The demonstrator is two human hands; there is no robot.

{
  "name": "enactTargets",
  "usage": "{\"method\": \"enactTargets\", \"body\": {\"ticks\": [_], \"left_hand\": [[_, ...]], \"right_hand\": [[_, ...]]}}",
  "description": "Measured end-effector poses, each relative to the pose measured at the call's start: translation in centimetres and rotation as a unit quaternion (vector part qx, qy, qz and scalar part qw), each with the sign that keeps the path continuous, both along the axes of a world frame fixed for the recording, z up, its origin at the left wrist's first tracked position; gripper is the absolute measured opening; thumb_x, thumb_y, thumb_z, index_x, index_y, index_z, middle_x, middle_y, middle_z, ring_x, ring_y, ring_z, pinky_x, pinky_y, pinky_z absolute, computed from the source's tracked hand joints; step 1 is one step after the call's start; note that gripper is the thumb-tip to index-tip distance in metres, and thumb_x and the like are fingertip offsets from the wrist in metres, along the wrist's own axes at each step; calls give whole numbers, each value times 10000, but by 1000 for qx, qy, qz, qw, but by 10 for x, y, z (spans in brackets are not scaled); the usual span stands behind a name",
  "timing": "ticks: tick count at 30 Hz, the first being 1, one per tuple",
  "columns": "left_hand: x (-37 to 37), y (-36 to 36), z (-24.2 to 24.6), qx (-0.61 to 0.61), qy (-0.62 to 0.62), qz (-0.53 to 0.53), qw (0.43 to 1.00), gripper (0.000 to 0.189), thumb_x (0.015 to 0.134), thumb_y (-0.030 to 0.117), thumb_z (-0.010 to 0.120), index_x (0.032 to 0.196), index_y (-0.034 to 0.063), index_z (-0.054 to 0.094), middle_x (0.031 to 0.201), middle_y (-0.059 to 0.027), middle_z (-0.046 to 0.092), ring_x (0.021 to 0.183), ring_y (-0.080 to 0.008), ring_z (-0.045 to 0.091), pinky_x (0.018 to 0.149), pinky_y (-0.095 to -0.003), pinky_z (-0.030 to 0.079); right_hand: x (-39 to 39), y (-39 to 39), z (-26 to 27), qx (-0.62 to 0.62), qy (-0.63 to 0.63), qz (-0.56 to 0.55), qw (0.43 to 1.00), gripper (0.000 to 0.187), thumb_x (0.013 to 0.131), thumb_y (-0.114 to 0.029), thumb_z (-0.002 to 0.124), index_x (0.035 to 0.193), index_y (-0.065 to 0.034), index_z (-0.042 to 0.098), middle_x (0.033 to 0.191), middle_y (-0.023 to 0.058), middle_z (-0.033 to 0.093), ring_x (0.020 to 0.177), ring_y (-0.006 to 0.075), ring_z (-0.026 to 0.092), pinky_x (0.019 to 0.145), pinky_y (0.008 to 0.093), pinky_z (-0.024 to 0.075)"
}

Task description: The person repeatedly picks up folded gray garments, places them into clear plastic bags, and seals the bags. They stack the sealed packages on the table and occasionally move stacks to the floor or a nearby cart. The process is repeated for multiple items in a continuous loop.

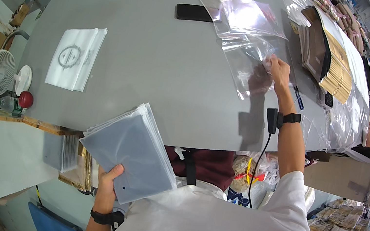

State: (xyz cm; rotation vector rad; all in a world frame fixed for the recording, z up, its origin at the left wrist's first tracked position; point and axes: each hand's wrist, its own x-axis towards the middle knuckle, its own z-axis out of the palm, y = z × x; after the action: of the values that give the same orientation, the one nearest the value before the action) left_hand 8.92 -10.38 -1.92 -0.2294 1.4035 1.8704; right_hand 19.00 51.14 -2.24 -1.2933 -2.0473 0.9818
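Observation:
My left hand (109,180) grips a stack of frosted plastic bags (133,154) at its lower left corner, thumb on top. The stack is tilted in front of my body, by the table's near edge. Over the right part of the table, my right hand (277,71) pinches the edge of a clear plastic bag (250,62). Glossy clear film (245,16) lies at the bag's far end, partly covering a black phone (193,13). Left on the grey table (137,51) rests a small pile of white translucent bags (73,58) with a round printed mark.
At the right are a bundle of brown and gold packaging (338,64), a blue pen (299,98) and crumpled clear plastic (348,118). A white fan (0,72), a bottle (8,104) and a red ball-like object (26,99) stand by the left edge. A black cable (257,172) hangs from my right wrist device.

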Motion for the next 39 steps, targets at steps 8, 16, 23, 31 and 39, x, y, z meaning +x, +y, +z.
{"method": "enactTargets", "body": {"ticks": [8, 16, 23, 31, 39], "left_hand": [[2, -2, 0, 5, 3, 13, 1000, 850, 792, 237, 863, 1473, -20, 425, 1322, -169, 592, 1198, -321, 607, 998, -435, 525], [1, -1, 6, 4, 1, 19, 1000, 797, 803, 204, 825, 1465, -18, 439, 1314, -164, 597, 1183, -303, 619, 999, -425, 525], [4, -11, 4, 1, 15, 14, 1000, 795, 807, 203, 811, 1470, -15, 431, 1303, -169, 602, 1165, -308, 630, 989, -423, 532], [2, -6, 9, 11, 5, 16, 1000, 791, 818, 219, 812, 1466, -23, 431, 1304, -178, 604, 1170, -314, 634, 989, -422, 535], [4, -21, 8, -7, 2, 24, 1000, 760, 821, 132, 775, 1485, -4, 433, 1330, -174, 605, 1195, -328, 617, 1034, -449, 519]], "right_hand": [[-31, -21, 17, -90, 388, -154, 904, 314, 1035, -267, 609, 963, 14, 729, 944, 91, 740, 912, 234, 740, 745, 399, 607], [-65, -59, -5, 204, -145, -22, 968, 398, 986, -401, 585, 944, -55, 778, 957, 235, 742, 939, 461, 696, 843, 523, 531], [-83, -46, 16, 140, 156, -115, 971, 338, 975, -326, 677, 942, 2, 752, 869, 183, 765, 643, 235, 674, 652, 361, 512], [-129, -219, 27, 159, -137, 273, 939, 289, 1025, -294, 615, 1126, -73, 771, 1069, 124, 778, 860, 340, 738, 735, 453, 589], [-120, -253, 17, 247, -14, 397, 884, 302, 969, -205, 665, 1251, -102, 700, 1327, 150, 678, 1151, 338, 653, 932, 464, 560]]}}
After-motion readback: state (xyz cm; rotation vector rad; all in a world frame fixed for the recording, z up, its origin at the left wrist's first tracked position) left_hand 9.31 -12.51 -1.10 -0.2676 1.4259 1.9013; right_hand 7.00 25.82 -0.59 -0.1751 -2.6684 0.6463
